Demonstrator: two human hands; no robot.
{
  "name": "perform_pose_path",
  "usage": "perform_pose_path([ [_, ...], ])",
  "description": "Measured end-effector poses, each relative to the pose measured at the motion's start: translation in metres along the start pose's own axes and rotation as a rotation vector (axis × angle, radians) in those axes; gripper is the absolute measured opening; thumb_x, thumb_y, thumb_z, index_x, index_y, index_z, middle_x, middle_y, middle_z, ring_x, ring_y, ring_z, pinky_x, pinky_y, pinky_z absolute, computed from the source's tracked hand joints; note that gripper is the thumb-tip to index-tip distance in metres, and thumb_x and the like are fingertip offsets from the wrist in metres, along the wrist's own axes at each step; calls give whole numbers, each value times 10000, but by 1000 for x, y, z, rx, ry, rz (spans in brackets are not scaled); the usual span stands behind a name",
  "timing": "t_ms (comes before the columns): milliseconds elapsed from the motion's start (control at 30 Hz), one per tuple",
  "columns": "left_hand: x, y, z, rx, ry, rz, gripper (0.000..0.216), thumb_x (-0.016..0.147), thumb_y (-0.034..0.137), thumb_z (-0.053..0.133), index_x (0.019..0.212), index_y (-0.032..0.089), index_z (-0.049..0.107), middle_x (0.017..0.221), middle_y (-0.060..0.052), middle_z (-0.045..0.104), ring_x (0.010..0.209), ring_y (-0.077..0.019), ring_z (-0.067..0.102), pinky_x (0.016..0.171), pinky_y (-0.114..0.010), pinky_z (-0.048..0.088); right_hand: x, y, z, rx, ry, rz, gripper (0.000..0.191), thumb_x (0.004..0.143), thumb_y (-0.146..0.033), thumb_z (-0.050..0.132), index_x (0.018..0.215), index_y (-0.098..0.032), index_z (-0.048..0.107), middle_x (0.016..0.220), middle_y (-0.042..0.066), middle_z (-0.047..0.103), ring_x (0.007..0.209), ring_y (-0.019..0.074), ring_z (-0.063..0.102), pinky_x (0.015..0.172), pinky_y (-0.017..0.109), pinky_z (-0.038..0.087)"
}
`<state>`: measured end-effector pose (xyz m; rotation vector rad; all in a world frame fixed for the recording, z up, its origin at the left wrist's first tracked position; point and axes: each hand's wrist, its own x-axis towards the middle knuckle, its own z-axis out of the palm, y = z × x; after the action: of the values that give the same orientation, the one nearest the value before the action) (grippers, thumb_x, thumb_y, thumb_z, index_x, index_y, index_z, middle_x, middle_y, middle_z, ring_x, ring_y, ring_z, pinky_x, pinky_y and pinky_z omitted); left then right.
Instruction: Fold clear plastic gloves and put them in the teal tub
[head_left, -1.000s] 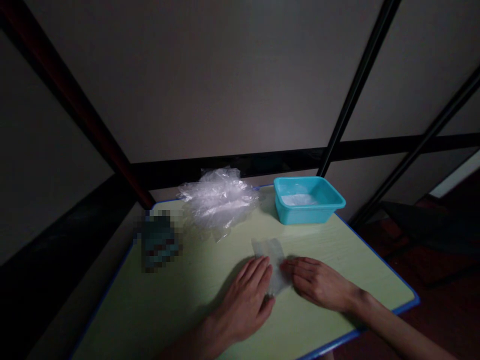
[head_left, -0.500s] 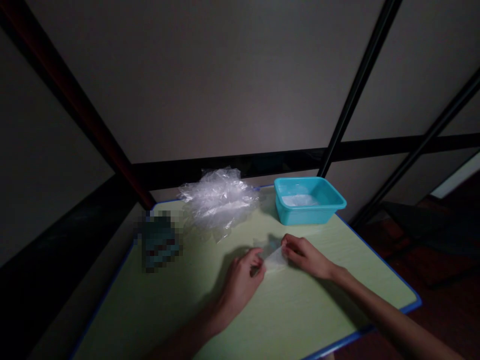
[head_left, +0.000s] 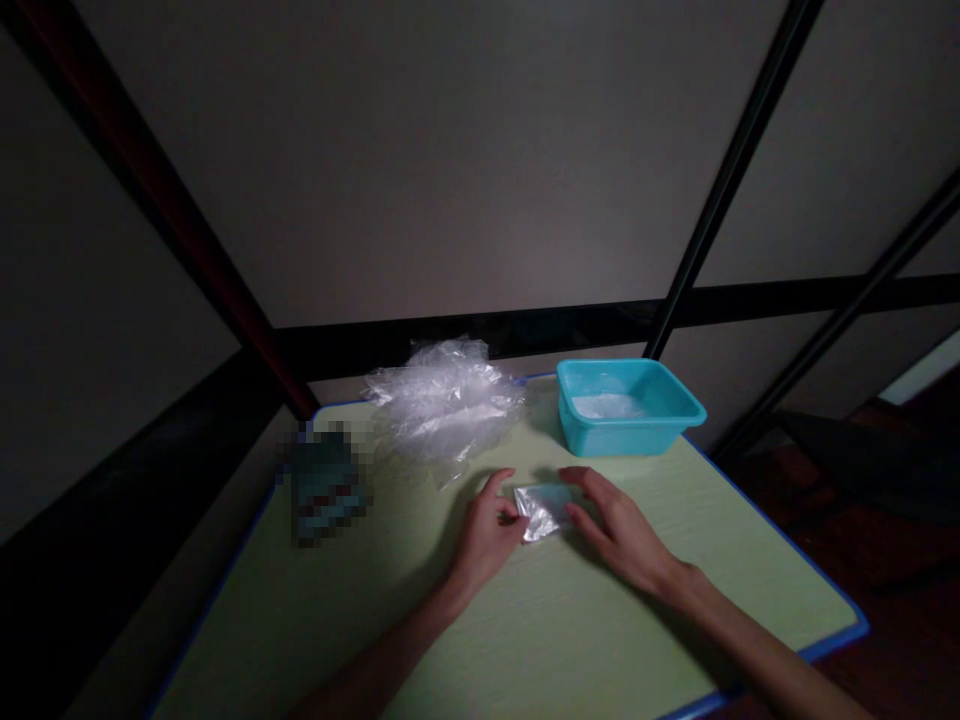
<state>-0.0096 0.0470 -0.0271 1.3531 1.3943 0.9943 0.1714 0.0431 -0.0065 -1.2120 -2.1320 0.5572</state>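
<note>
A small folded piece of clear plastic film [head_left: 543, 512], like a flattened bag, lies on the pale green table between my hands. My left hand [head_left: 486, 535] is at its left edge, forefinger stretched out and thumb touching the near left corner. Over the right edge rests my right hand [head_left: 622, 530], its fingers and thumb spread apart with the tips at the film. Beyond my left hand is a loose heap of crinkled clear plastic bags [head_left: 454, 400]. A turquoise plastic tub [head_left: 626, 438] stands behind my right hand, with some clear plastic on its bottom.
The green table [head_left: 420, 620] has a blue edge [head_left: 832, 640]. At its left side lies a dark item [head_left: 326, 490], blurred out by pixelation. A grey panelled wall [head_left: 465, 180] with dark strips rises right behind the table. Dark furniture shows at the far right.
The film, held up between both hands before, now lies flat as a neat rectangle. My fingers have spread from their pinch. The view has shifted slightly.
</note>
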Motion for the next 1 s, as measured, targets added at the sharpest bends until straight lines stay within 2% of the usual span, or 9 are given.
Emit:
perform_pose_path([
  [67,1,1,0,-4,-10,-27,576,607,41,522,1160,167,422,555,83,512,437,-88,547,370,-135,389,-4,-5,4,-192,-127,-153,465,861,-348,397,1270,-129,365,1321,135,388,1199,227,363,980,381,319],
  [167,1,1,1,-3,-26,-63,587,611,31,510,1172,170,406,557,86,491,422,-78,526,345,-124,376,-8,-4,15,-399,-240,-240,628,862,-462,361,1348,-84,235,1410,153,206,1293,246,172,1034,445,207],
  [300,2,0,-1,16,-53,-82,604,613,28,503,1187,187,395,591,78,493,436,-85,543,319,-122,372,-11,6,26,-507,-290,-261,690,863,-530,283,1357,-57,195,1406,171,182,1302,247,125,1032,477,185],
  [467,1,0,-8,67,-42,-60,543,642,66,518,1162,179,408,654,55,514,460,-94,554,365,-160,412,-13,9,28,-528,-235,-280,691,862,-521,300,1375,-91,131,1409,153,190,1302,230,134,1037,455,190],
  [600,-15,5,-8,397,73,266,372,695,105,507,1059,179,500,900,-39,569,823,-172,579,737,-293,483,-14,6,28,-523,-174,-265,704,863,-496,324,1378,-78,88,1421,155,133,1307,237,97,1032,460,203],
  [667,-26,6,-4,644,26,467,394,741,144,477,1135,163,477,1139,-94,525,1056,-217,490,903,-350,401,-15,5,27,-525,-149,-260,679,873,-460,326,1380,-80,79,1425,150,119,1308,238,84,1035,463,197],
  [733,-35,5,0,833,-58,577,475,796,192,429,1263,131,367,1323,-110,393,1218,-228,340,1006,-377,291,-15,5,27,-529,-146,-268,651,882,-425,321,1381,-88,73,1424,146,128,1307,233,94,1037,462,195],
  [833,-40,0,4,1023,-105,624,507,867,276,338,1336,107,249,1414,-89,245,1299,-212,176,1060,-385,180,-15,6,28,-544,-156,-287,626,891,-401,307,1380,-81,84,1420,149,142,1306,228,102,1040,450,197],
  [1000,-38,-4,4,1137,-106,620,525,898,365,255,1347,95,226,1424,-90,203,1311,-208,126,1064,-383,161,-16,10,30,-571,-152,-323,624,890,-409,309,1367,-44,141,1412,166,163,1307,230,91,1044,434,200],
])
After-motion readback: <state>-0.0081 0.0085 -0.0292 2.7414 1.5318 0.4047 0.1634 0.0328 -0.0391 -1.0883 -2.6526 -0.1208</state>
